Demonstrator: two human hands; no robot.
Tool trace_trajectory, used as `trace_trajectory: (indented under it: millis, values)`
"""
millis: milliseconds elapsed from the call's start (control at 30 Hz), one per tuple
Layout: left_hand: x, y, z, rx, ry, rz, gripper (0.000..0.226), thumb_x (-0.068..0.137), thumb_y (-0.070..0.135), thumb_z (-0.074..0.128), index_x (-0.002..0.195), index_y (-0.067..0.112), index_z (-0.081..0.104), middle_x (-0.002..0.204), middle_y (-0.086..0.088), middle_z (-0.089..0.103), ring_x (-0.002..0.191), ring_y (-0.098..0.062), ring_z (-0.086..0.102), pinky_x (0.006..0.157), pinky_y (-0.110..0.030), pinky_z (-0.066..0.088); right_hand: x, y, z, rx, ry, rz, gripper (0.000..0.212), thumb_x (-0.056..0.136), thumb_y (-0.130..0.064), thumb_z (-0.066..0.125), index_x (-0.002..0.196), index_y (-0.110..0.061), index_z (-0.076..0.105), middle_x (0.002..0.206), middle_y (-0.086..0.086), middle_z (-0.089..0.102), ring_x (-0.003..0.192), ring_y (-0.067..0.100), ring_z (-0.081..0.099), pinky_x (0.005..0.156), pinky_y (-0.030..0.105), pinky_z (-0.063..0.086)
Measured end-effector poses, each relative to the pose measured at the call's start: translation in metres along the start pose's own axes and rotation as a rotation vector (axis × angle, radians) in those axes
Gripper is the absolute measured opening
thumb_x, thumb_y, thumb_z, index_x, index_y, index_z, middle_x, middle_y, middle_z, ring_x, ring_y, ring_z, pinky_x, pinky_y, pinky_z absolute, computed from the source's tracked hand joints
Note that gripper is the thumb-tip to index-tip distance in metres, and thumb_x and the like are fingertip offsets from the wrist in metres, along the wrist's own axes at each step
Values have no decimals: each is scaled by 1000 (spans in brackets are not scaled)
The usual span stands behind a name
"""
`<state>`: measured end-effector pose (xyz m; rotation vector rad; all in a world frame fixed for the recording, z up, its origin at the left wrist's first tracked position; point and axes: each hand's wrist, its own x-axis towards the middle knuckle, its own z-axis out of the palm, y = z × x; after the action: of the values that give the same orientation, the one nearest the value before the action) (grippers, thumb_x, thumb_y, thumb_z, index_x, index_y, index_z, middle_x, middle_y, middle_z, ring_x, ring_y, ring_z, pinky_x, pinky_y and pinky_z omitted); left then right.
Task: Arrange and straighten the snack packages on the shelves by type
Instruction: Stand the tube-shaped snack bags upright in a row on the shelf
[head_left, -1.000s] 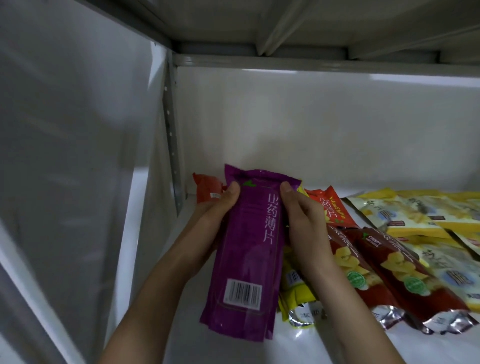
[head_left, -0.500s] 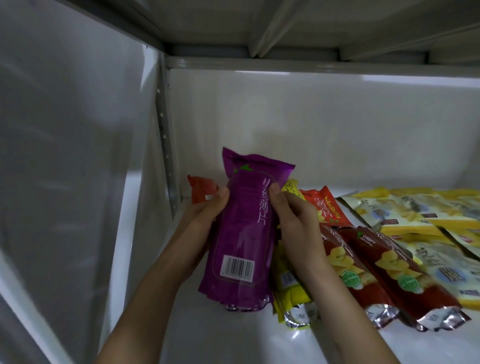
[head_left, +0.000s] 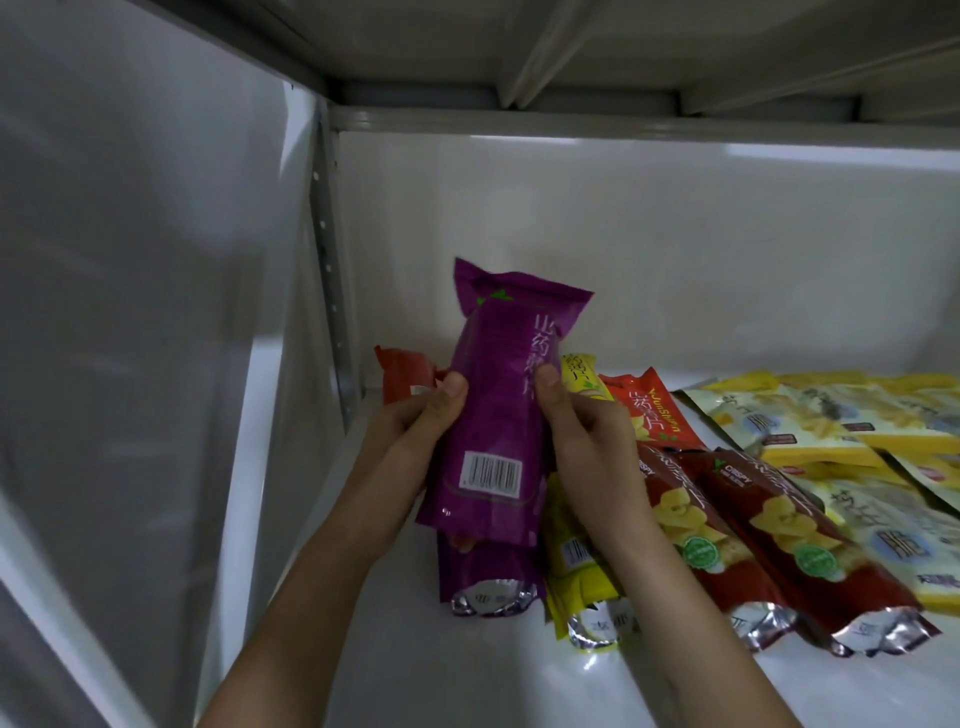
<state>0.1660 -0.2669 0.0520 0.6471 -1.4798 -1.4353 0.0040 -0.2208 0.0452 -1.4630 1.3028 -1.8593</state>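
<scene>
**Q:** While the camera looks into the unit, what surface and surroundings show?

**A:** A white shelf (head_left: 395, 649) with a pale back wall (head_left: 623, 249), a grey side panel (head_left: 130, 312) on the left, a perforated metal upright (head_left: 332, 322) in the back left corner, and the underside of the next shelf (head_left: 519, 47) overhead.

**Q:** What lies on the shelf?

**A:** Snack packs lie flat, mostly side by side. At the left a second purple pack (head_left: 485, 582) lies with its silver end toward the camera. Just beside it is a yellow pack (head_left: 582, 587), then two dark red packs (head_left: 769, 545) angled toward the right. Pale yellow bags (head_left: 810, 415) overlap at the far right. An orange-red pack (head_left: 408, 374) lies by the back left corner, and another orange pack (head_left: 644, 410) lies behind the red ones.

**Q:** Where are the hands?

**A:** Both hold one purple pack (head_left: 498, 410) nearly upright above the flat purple one, barcode facing the camera. The left hand (head_left: 415, 431) grips its left edge with the thumb on the front. The right hand (head_left: 587, 441) grips its right edge the same way.
</scene>
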Motion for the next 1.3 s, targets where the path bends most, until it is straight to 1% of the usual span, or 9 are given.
trace_trajectory:
  millis: [67, 133, 233, 400, 533, 733, 900, 1100, 1300]
  values:
    - [-1, 0, 2, 42, -15, 0, 54, 84, 56, 67, 116, 13, 74, 109, -9, 80, 100, -29, 78, 88, -40, 63, 0, -2, -2, 13, 31, -6, 63, 88, -59, 54, 56, -5, 53, 53, 0, 58, 49, 13, 55, 51, 25, 42]
    - [-2, -2, 3, 51, 18, 39, 52, 81, 51, 69, 116, 14, 74, 106, -7, 80, 98, -29, 78, 84, -38, 65, 1, -3, -3, 81, -6, 50, 60, 86, -59, 53, 75, -2, 71, 71, 3, 75, 67, 19, 73, 59, 24, 54]
    - [-2, -2, 4, 22, 91, 94, 40, 83, 44, 66, 113, 19, 75, 103, -6, 81, 92, -28, 79, 74, -37, 66, -2, -6, -4, 93, -128, 131, 59, 86, -56, 55, 100, -2, 76, 93, 5, 81, 88, 21, 78, 71, 22, 59]
    - [0, -2, 6, 17, 102, 94, 40, 83, 52, 68, 114, 26, 74, 105, -3, 81, 95, -24, 79, 78, -36, 65, -2, 3, -1, -53, -91, 94, 59, 87, -59, 66, 99, -2, 76, 94, 11, 80, 89, 30, 77, 83, 59, 62]
    - [0, -5, 7, 34, 27, 64, 44, 85, 49, 74, 119, 22, 74, 110, -1, 80, 101, -22, 77, 84, -33, 62, 2, 4, 0, -95, 13, 37, 90, 79, -84, 62, 94, 4, 72, 87, 19, 76, 82, 42, 74, 71, 66, 58]
    - [1, -6, 8, 33, 23, 122, 37, 85, 32, 70, 120, 21, 73, 108, 0, 80, 99, -21, 78, 81, -30, 64, 2, 1, -2, 14, -51, 109, 75, 86, -71, 67, 106, 1, 73, 101, 17, 78, 98, 37, 75, 89, 59, 60]
    - [3, -7, 7, -18, 45, 113, 40, 86, 40, 71, 122, 23, 73, 113, -2, 79, 105, -23, 77, 88, -37, 62, 0, 3, -4, 6, -130, 110, 35, 96, -36, 70, 118, -10, 76, 107, 6, 80, 102, 26, 77, 93, 55, 61]
    - [6, -9, 9, -82, 49, 95, 47, 84, 44, 69, 125, 21, 71, 117, -5, 78, 108, -25, 76, 92, -40, 58, -1, 2, 0, -10, -121, 98, 41, 91, -49, 75, 112, -14, 78, 102, 4, 81, 98, 25, 78, 89, 57, 61]
    - [7, -11, 4, -199, 7, 31, 30, 87, 27, 66, 113, 18, 77, 113, -8, 79, 99, -22, 77, 80, -28, 63, 0, -4, -4, 197, -130, 147, 41, 97, -43, 55, 111, -12, 76, 109, 3, 80, 105, 20, 76, 93, 35, 62]
